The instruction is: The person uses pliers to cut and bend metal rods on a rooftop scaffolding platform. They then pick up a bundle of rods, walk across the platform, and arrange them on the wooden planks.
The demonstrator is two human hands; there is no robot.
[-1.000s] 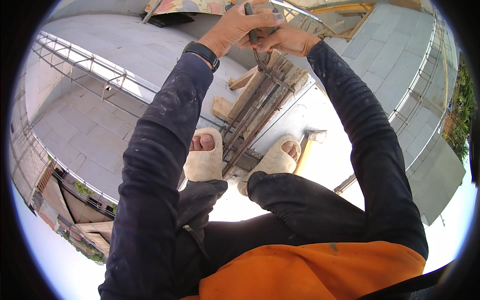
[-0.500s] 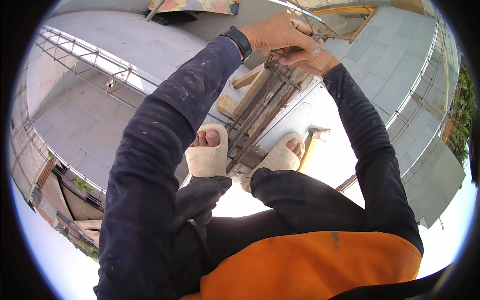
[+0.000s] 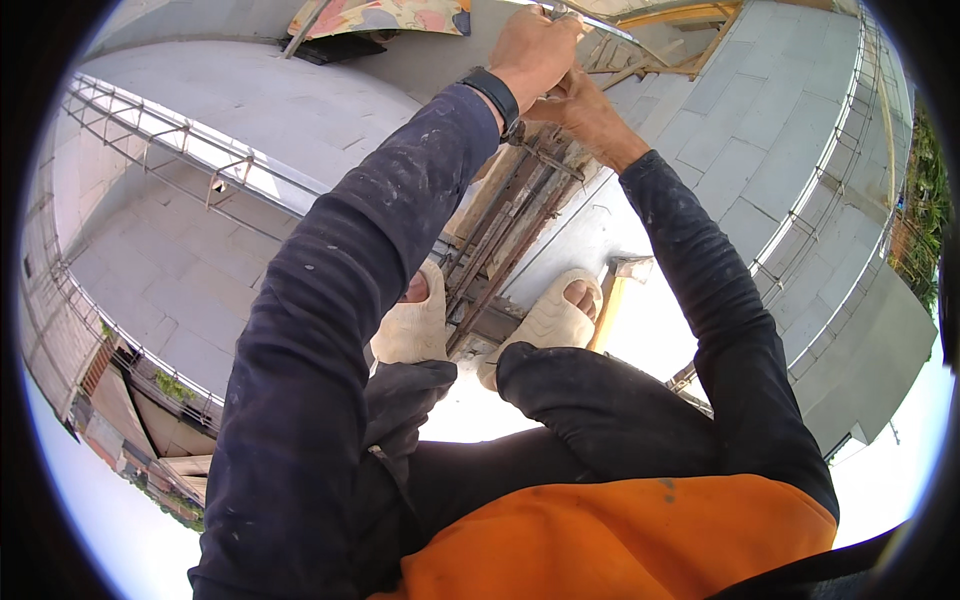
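Metal bars look rough, rust-brown. Block wall shows matt grey, fairly smooth faces. Dark sleeves: matt cloth, dust-specked. Orange shirt: smooth cloth. Slippers: matt, ridged.

The left sleeve now hides some toes in the left slipper. The pincers' dark grips, plain a second ago, are no longer distinct at the left hand.

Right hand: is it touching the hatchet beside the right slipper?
Apart. The head view shows pale surface between the right hand and the hatchet.
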